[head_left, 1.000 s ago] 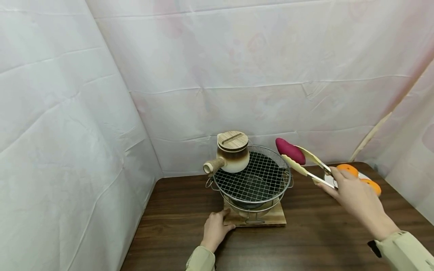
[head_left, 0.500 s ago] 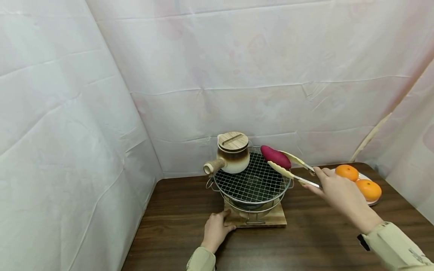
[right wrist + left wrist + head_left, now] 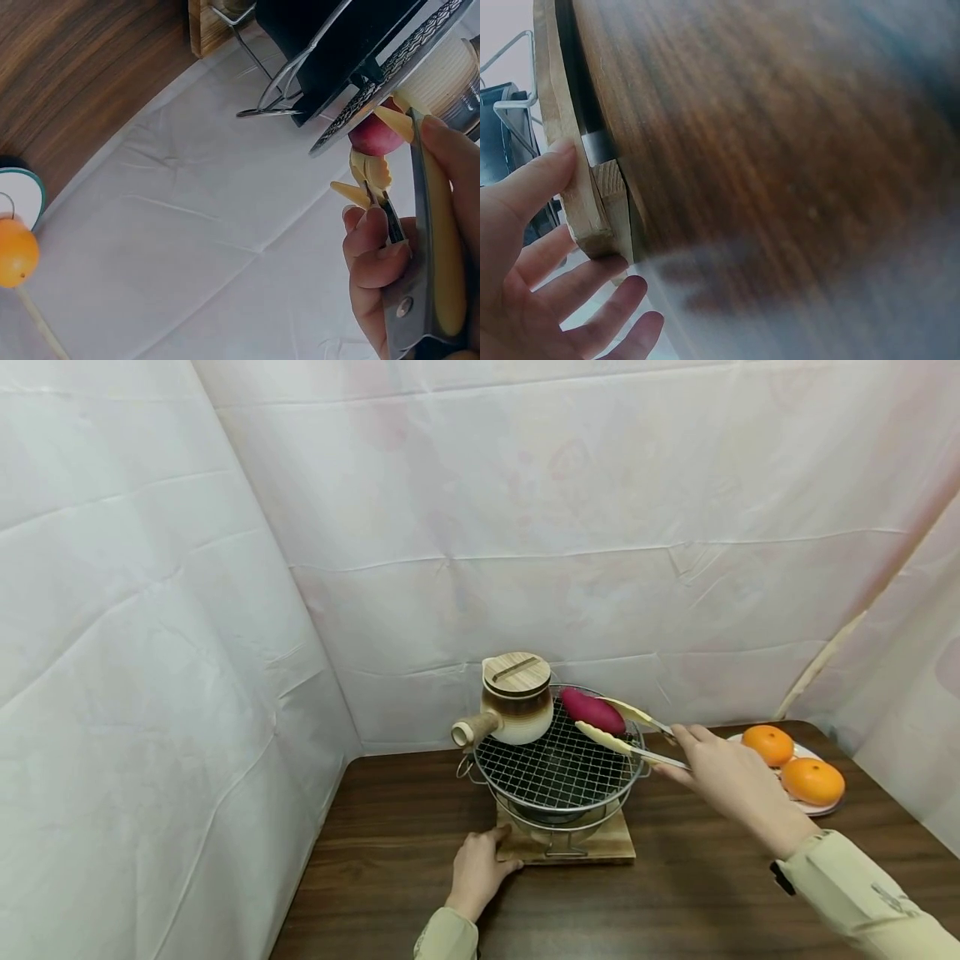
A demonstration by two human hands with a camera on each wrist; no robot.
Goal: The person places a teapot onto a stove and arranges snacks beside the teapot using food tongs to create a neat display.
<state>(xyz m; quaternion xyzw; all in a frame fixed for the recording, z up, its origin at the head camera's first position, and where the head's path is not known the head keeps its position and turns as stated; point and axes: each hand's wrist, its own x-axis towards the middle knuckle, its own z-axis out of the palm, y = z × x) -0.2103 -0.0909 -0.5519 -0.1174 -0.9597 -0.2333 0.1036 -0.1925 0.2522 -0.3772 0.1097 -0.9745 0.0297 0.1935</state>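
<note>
My right hand point(image 3: 723, 781) holds yellow-tipped metal tongs point(image 3: 660, 758). The tongs' tips lie at both sides of a purple-red sweet potato point(image 3: 592, 710). That sweet potato is at the back right of a round wire grill rack point(image 3: 562, 768), and in the right wrist view it appears against the rack point(image 3: 431, 60). Whether both tips still press on it I cannot tell. Under the grill is a square wooden board point(image 3: 611, 843). My left hand point(image 3: 476, 868) grips its front left corner, thumb point(image 3: 551, 165) on one face and fingers at the edge.
A lidded clay pot point(image 3: 517, 710) with a side handle stands on the rack's back left, beside the sweet potato. At right, a plate point(image 3: 804, 752) bears two oranges point(image 3: 812, 781). White cloth walls point(image 3: 420, 577) border the dark wooden table point(image 3: 397, 827).
My right hand has moved left with the tongs, carrying the sweet potato from right of the grill down to the rack. The left hand stays at the board's corner.
</note>
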